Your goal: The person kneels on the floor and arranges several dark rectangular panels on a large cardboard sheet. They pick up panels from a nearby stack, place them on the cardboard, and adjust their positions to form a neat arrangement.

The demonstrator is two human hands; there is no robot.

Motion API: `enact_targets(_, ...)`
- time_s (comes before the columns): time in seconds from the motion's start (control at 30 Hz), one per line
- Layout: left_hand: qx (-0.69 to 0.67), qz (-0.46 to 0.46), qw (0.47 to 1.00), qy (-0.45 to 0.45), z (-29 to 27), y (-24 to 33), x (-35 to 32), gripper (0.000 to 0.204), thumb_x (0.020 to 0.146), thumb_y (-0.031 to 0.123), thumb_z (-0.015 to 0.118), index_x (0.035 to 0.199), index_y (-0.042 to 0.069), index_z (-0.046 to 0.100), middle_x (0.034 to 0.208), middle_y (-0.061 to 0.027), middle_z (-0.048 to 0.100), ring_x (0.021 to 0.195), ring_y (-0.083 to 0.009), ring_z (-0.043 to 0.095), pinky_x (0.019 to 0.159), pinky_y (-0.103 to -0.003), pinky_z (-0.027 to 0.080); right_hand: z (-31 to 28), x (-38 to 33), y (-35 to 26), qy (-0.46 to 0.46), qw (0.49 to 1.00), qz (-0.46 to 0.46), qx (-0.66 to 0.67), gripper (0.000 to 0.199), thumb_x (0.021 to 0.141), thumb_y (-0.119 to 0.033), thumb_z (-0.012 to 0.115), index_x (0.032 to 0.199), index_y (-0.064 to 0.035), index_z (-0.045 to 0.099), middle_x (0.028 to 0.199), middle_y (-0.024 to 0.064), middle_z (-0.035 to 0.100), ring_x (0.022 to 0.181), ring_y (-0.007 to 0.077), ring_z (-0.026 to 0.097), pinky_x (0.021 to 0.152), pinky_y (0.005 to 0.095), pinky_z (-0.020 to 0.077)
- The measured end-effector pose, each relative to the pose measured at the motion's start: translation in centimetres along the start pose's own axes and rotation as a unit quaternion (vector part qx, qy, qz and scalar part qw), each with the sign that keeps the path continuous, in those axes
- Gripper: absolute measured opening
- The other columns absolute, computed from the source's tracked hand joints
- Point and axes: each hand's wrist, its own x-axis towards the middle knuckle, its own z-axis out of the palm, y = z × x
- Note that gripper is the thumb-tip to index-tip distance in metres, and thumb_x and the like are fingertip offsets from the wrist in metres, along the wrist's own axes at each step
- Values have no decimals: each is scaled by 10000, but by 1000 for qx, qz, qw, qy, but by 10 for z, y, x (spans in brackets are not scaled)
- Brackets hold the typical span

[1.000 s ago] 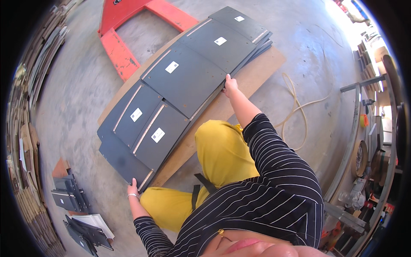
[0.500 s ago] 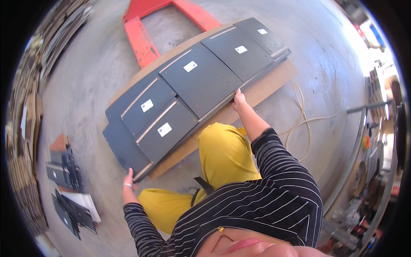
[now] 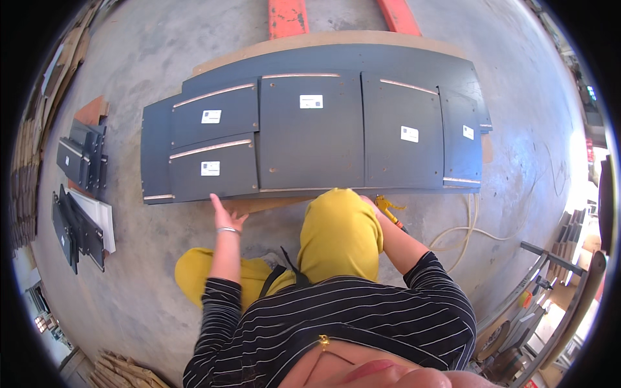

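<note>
Several dark grey panels (image 3: 310, 136) with white labels lie flat on a larger dark board (image 3: 362, 58). A brown sheet (image 3: 246, 50) shows beneath them along the far and near sides. My left hand (image 3: 226, 215) is open, fingers spread, just below the near edge of the lower left panel (image 3: 187, 178); touching or apart, I cannot tell. At the near edge, my right hand (image 3: 367, 201) is mostly hidden behind my raised yellow-trousered knee (image 3: 343, 233), so its fingers cannot be made out. A yellow air blow gun (image 3: 387, 205) lies close by it.
Red pallet jack forks (image 3: 288, 18) reach in at the far side. A pale hose (image 3: 471, 227) loops over the floor on the right. Smaller dark panels (image 3: 83, 155) are piled on the left, beside stacked cardboard (image 3: 29, 155). A metal frame (image 3: 550, 255) stands at right.
The view has turned, so the panels now lie straight across it. My left hand has left the board's near left corner and opened. My right hand has gone mostly behind the knee.
</note>
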Motion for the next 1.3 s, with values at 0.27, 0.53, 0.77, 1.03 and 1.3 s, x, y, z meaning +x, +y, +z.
enact_targets(0.27,-149,49,986,-61,63,-19,10,819,716,659,550,1324,157,330,1357,-75,344,1215,-285,347,987,-545,269,-45,18,-4,-56,988,-37,-141,439,909,-346,473,1128,30,530,1098,117,587,988,181,555,863,331,432)
enact_targets(0.53,-111,161,975,109,91,-22,12,855,689,630,599,1286,53,393,1330,-43,419,1172,-222,416,1000,-436,253,-225,-29,-143,92,924,-359,-99,330,913,-298,426,983,-9,568,974,111,608,891,202,583,815,324,464)
enact_targets(0.77,-118,182,974,64,88,-17,29,795,757,595,552,1256,-7,409,1235,-91,494,1066,-245,501,928,-366,387,-419,-22,-244,578,692,-240,-359,569,865,-471,431,1205,-21,508,1221,178,511,1152,310,461,965,371,344)
enact_targets(1.03,-158,140,977,32,93,-12,42,711,762,610,539,1220,70,470,1236,-58,499,1098,-257,485,965,-404,358,-457,-19,-225,302,924,-206,-108,899,765,-686,432,1297,36,367,1290,168,429,1187,277,412,1000,357,306)
enact_targets(1.3,-169,140,974,53,107,1,34,712,738,628,545,1213,100,489,1232,-43,504,1107,-263,469,959,-440,342,-451,-5,-277,184,954,-236,8,846,738,-685,488,1300,-61,392,1249,101,465,1154,256,443,961,378,358)
